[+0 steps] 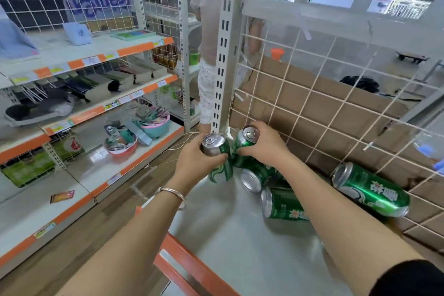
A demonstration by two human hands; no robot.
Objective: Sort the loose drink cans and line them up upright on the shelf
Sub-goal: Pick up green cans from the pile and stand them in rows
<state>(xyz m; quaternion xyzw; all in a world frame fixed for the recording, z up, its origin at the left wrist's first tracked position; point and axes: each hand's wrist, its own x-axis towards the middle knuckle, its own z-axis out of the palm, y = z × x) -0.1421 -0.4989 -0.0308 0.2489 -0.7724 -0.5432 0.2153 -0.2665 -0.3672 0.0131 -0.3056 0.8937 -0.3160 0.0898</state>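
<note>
Left hand (195,163): curled round an upright can (213,143), below the post (224,62).
Right hand (267,146): grips a second can (247,137), right of the post.
Loose cans (371,190): lying on the shelf (235,235), right of the post.

Two green cans (222,170) stand near-upright on the shelf (240,247); perhaps three toppled cans (371,190) beside.

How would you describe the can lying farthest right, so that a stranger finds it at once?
Start at the grey shelf backed by a white wire grid. At its right, a green can lies on its side close to the grid. Unlike the other lying cans, it lies alone.
</note>
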